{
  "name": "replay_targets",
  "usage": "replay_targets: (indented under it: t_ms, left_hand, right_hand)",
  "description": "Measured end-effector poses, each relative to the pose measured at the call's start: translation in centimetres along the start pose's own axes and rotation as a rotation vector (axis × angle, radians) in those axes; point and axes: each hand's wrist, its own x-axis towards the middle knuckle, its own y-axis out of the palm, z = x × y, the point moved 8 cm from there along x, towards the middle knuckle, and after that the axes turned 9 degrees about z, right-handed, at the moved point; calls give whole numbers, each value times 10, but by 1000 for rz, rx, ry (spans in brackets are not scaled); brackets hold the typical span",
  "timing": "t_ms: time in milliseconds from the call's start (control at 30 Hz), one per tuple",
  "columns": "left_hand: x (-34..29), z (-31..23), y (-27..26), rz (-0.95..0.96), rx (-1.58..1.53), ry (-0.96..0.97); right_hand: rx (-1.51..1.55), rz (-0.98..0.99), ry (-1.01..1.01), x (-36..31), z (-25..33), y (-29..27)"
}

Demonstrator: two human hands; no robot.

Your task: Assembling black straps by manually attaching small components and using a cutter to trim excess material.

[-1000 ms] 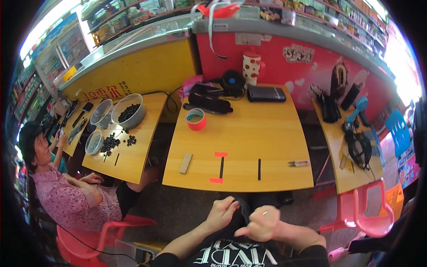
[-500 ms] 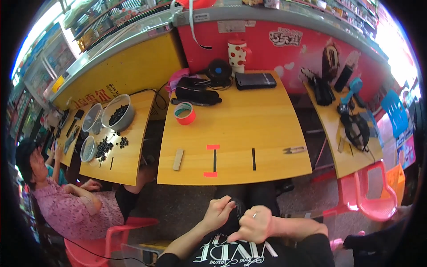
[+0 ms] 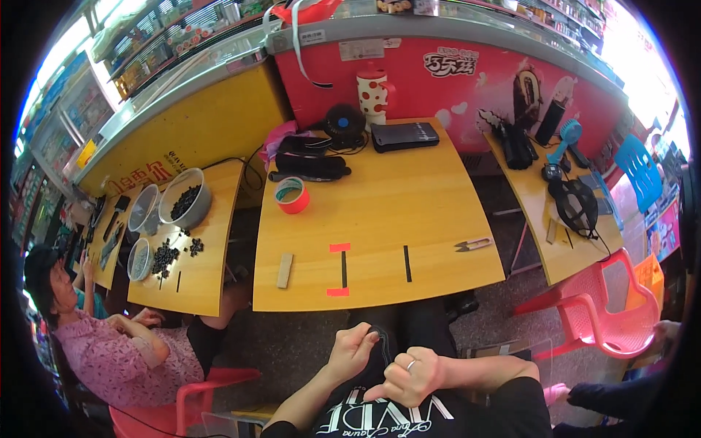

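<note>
Two bare hands meet low over the wearer's lap, clear of the table's near edge. The left hand [image 3: 353,352] is curled closed, thumb and forefinger drawn together; the right hand [image 3: 410,378], a ring [image 3: 411,364] on one finger, is bent into a loose fist just beside it. A thin pale line [image 3: 387,349] shows between them against dark trousers; whether it is thread in their grip or a seam in the cloth, one cannot tell. The close, facing hold suggests something too fine to see clearly.

On the wooden table [image 3: 387,212], a black strip [image 3: 344,270] lies with red tape at both ends, presumably to pin it flat or mark its length. A second strip [image 3: 408,263] lies untaped to its right, perhaps set apart for easy comparison. A small wooden block [image 3: 285,271] and a pair of snips [image 3: 475,244] flank them, seemingly parked within reach.

Farther back, a tape roll [image 3: 296,206], a black pouch [image 3: 310,166], a fan [image 3: 343,122] and a spotted tumbler [image 3: 372,95] stand toward the rear, apparently to keep the front usable. At left, a seated person [image 3: 124,350] sits beside scattered black pieces [image 3: 166,257].
</note>
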Motion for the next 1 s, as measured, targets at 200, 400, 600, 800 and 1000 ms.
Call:
replay_targets:
  t_ms: [200, 400, 600, 800, 1000]
  left_hand:
    - [-10, -81, 28, 307, -44, 327]
    - [-15, 10, 15, 211, -2, -28]
    - [-6, -10, 33, 602, -230, -239]
    - [10, -16, 55, 497, -911, -351]
    - [8, -9, 43, 296, -797, -324]
  right_hand:
    - [102, -163, 449, -17, -125, -13]
    - [536, 266, 172, 3, -52, -1]
    - [705, -65, 440, -28, -117, 12]
    - [900, -115, 460, -22, -103, 38]
    - [1104, -226, 875, -72, -127, 47]
